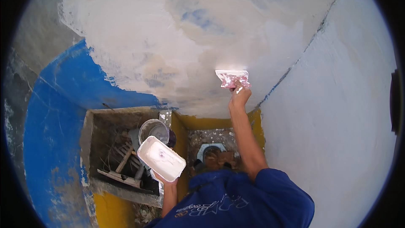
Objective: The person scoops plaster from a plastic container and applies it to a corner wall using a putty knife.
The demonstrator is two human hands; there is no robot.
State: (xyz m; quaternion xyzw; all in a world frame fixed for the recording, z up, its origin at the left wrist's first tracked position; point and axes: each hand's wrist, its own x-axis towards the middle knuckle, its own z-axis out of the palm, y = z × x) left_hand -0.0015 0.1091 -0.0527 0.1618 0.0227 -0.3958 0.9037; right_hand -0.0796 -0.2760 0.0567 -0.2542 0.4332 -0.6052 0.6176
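R hand (240,97) in pinch on spreader (233,78), L hand (167,179), fingers unclear, under tray (162,159), part-hidden bucket (148,126) behind, trough (122,192) nr

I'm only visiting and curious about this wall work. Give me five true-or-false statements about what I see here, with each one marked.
1. The right hand holds a flat spreader smeared with white. True.
2. The left hand is empty. False: it holds a white tray.
3. Pale paste lies in the tray. True.
4. The large painted area at the picture's left is green. False: it is blue.
5. The person's shirt is yellow. False: it is dark blue.
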